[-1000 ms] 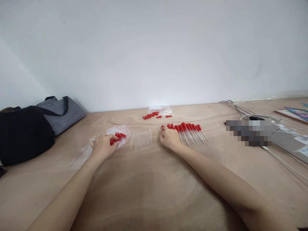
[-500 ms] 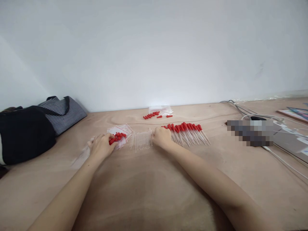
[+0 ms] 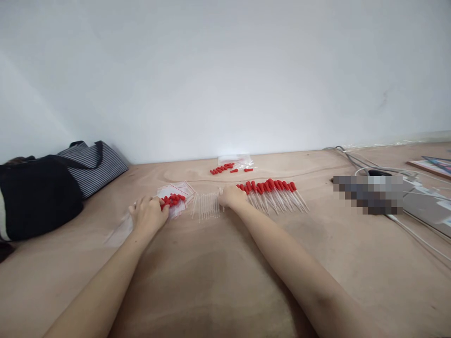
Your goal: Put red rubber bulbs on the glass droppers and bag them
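Observation:
My left hand (image 3: 148, 214) rests at the left edge of a small pile of red rubber bulbs (image 3: 173, 200), its fingertips against them; whether it grips one is hidden. Under the pile lie clear zip bags (image 3: 186, 188) with red lines. My right hand (image 3: 230, 196) is closed at the right end of a row of clear thin tubes (image 3: 207, 206); what its fingers hold is hidden. Right of it, several tubes with red bulbs on their upper ends (image 3: 271, 192) lie side by side.
Near the wall are more red bulbs (image 3: 221, 168) and a clear bag (image 3: 234, 159). A black bag (image 3: 38, 197) and a striped bag (image 3: 93, 166) stand at the left. Cables (image 3: 419, 237) and a laptop (image 3: 428, 206) lie at the right.
My right hand has shifted slightly left, towards the row of clear tubes. My left hand has moved back a little from the red bulbs.

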